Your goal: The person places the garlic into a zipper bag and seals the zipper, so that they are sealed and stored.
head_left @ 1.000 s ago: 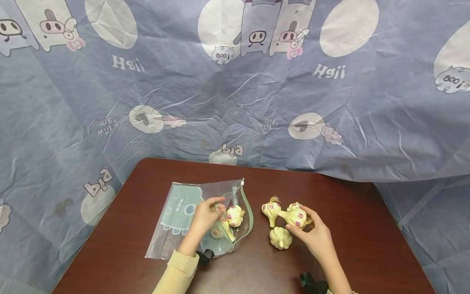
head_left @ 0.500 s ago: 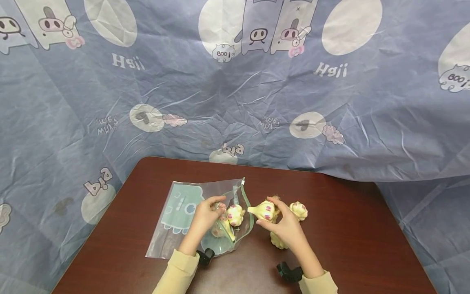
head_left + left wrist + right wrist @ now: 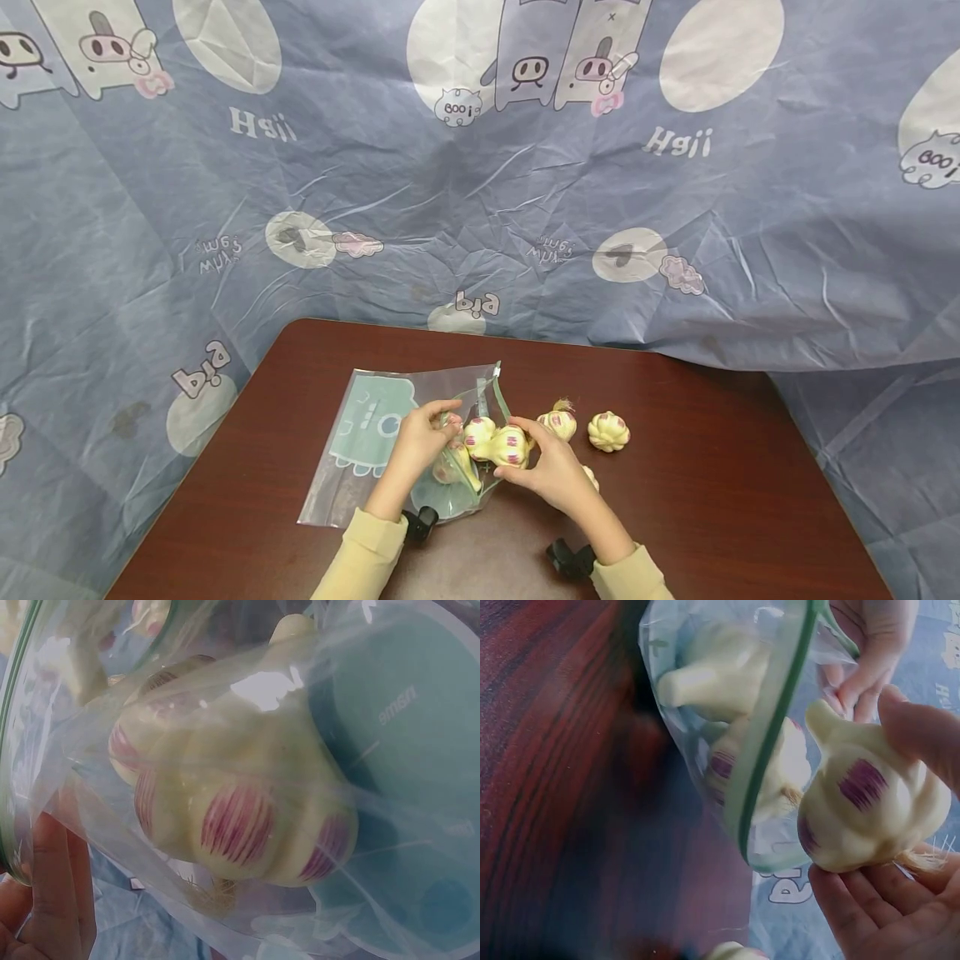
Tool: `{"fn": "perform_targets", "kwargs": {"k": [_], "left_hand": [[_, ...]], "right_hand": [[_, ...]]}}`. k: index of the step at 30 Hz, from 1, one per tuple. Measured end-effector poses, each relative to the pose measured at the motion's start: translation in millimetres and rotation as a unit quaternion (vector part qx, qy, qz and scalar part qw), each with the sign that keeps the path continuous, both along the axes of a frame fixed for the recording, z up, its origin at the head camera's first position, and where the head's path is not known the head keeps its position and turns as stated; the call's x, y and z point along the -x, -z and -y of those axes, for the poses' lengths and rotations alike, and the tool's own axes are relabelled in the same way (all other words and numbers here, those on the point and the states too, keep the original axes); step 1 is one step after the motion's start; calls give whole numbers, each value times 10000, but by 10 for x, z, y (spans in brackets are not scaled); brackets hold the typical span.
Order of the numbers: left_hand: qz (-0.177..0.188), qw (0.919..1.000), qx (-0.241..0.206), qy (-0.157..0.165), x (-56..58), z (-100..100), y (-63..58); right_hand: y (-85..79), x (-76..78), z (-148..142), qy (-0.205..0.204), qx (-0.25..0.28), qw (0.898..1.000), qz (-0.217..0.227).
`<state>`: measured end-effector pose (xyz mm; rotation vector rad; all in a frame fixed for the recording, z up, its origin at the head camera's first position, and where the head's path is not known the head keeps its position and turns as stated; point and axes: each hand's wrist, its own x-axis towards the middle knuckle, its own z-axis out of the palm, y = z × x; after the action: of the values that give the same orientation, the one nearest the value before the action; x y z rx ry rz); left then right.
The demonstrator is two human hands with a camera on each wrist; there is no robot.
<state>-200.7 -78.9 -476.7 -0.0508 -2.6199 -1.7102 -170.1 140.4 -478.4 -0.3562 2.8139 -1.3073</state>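
My left hand (image 3: 423, 437) pinches the mouth edge of a clear zip bag (image 3: 322, 492) with a green seal and a teal printed figure. The bag lies on its side, its mouth held apart and facing right. Inside are garlic bulbs (image 3: 720, 667) with purple streaks; one bulb (image 3: 240, 787) shows large through the film in the left wrist view. At the bag's mouth, my right hand (image 3: 551, 467) grips another garlic bulb (image 3: 870, 787) between thumb and fingers, stem toward the opening. In the head view this bulb overlaps the green seal.
Right of the bag, a garlic bulb (image 3: 609, 432) and a rooted bulb (image 3: 558, 422) lie on the brown table (image 3: 712, 500). A third bulb (image 3: 591, 477) is mostly hidden behind my right hand. Blue patterned cloth (image 3: 480, 192) hangs behind the table's far edge.
My right hand has lifted a garlic bulb from the group at the right and carried it left to the bag's mouth. My left hand stays on the bag.
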Motion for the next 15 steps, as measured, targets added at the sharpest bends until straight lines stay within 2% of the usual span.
{"fn": "perform_targets", "kwargs": {"k": [8, 15], "left_hand": [[32, 10000, 7, 22, 0, -4, -3], [9, 10000, 41, 52, -7, -20, -36]], "right_hand": [[75, 36, 25, -410, 93, 9985, 352], [102, 97, 88, -612, -178, 9978, 174]]}}
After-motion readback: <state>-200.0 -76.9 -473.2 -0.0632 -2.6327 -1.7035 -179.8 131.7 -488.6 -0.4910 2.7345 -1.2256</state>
